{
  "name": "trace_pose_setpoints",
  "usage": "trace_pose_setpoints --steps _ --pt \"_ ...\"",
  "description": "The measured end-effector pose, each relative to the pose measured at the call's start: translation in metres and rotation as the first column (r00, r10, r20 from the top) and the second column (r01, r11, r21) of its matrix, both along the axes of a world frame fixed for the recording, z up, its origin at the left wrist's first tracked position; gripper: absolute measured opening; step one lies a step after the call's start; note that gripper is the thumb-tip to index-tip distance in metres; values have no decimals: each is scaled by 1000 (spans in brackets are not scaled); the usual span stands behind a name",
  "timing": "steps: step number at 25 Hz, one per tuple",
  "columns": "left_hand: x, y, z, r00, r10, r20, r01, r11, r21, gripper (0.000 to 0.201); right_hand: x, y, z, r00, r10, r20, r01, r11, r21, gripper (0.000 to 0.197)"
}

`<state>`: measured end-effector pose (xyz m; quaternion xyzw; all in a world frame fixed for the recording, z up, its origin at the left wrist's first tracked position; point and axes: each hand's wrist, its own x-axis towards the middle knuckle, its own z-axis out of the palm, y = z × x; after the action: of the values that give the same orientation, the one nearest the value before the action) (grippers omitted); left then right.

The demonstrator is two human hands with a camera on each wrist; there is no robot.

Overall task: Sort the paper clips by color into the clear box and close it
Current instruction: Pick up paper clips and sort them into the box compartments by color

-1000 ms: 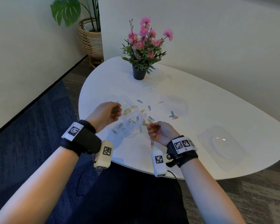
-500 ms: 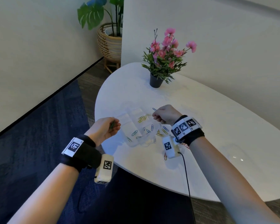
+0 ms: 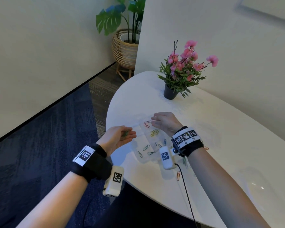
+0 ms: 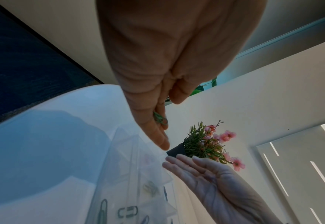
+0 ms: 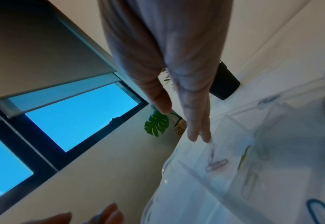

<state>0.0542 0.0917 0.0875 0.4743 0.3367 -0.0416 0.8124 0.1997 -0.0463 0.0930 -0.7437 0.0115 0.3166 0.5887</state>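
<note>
My left hand (image 3: 120,137) lies palm up at the near left edge of the table (image 3: 220,129), fingers relaxed and nearly straight, with a small bunch of green paper clips (image 3: 126,134) resting loose in the palm. The left wrist view shows the same green clips (image 4: 160,119) lying against the fingers.

My right hand (image 3: 164,123) is spread flat, fingers straight, over the far end of the clear box (image 3: 139,143). Its fingertips (image 5: 207,136) hang just above a compartment, and a pinkish clip sits right below them, though I cannot tell whether they touch.

The clear box sits open on the table between my hands, split into compartments. The far compartment holds red paper clips (image 3: 147,124), the next one yellow paper clips (image 3: 154,132), and nearer ones hold blue paper clips (image 3: 161,143) and teal-green paper clips (image 3: 146,149).

One orange paper clip (image 3: 178,175) lies loose on the table near the front edge, beside the cable from my right wrist. Another orange one (image 3: 206,148) shows just past the right wristband.

A pot of pink flowers (image 3: 183,71) stands at the back of the table, well apart from the box.
</note>
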Motion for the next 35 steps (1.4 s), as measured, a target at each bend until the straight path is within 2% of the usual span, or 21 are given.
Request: trace_pose_setpoints --steps 2,5,10,12,15,16,19,20,21,22,24,25,27,29,30,32,35 --pt "9 0 3 1000 -17 -5 17 1000 25 29 2 -12 4 1000 -17 18 16 997 73 26" --pt "29 2 4 999 -48 -10 49 991 127 33 6 -43 5 992 -117 54 111 989 99 15" --pt "46 4 3 983 -182 10 172 946 275 34 8 -96 -1 968 -252 -12 252 963 97 16" --pt "42 0 -2 951 -306 -34 299 891 341 33 6 -109 -5 966 -259 -22 260 961 95 15" --pt "33 -10 -6 875 -470 -114 467 763 446 34 4 -122 -10 967 -254 -25 255 964 73 15" --pt "31 -11 -6 873 -475 -110 463 739 489 34 5 -125 -11 966 -260 -16 260 964 52 15" --pt "18 -15 -9 922 -386 -30 331 747 576 24 18 -138 -16 962 -256 91 263 962 -78 16" --pt "10 -16 -12 937 -348 -12 283 742 608 22 26 -141 -19 965 -203 164 230 958 -169 16" --pt "1 -18 -17 950 -313 2 241 737 631 22 34 -142 -22 965 -84 250 161 938 -308 14" --pt "-8 -19 -23 961 -277 14 205 742 638 22 42 -140 -27 946 93 310 66 882 -467 17" --pt "-23 -20 -34 978 -206 16 150 760 632 23 54 -123 -36 840 467 275 -148 687 -711 35" --pt "-28 -19 -38 984 -178 5 135 766 629 23 56 -109 -41 761 607 230 -237 590 -772 43" --pt "-32 -18 -45 987 -158 -23 139 774 618 24 54 -80 -50 591 792 151 -356 424 -833 50" --pt "-33 -19 -48 986 -163 -45 157 783 602 23 48 -64 -57 487 871 62 -390 281 -877 50" --pt "-33 -21 -50 986 -156 -51 155 788 596 22 43 -65 -59 466 884 30 -390 236 -890 50" --pt "-34 -26 -52 991 -122 -55 132 803 581 22 26 -78 -63 460 888 20 -392 223 -893 51" --pt "-34 -35 -54 992 -99 -80 126 839 529 37 -7 -109 -72 469 880 77 -427 302 -852 53"
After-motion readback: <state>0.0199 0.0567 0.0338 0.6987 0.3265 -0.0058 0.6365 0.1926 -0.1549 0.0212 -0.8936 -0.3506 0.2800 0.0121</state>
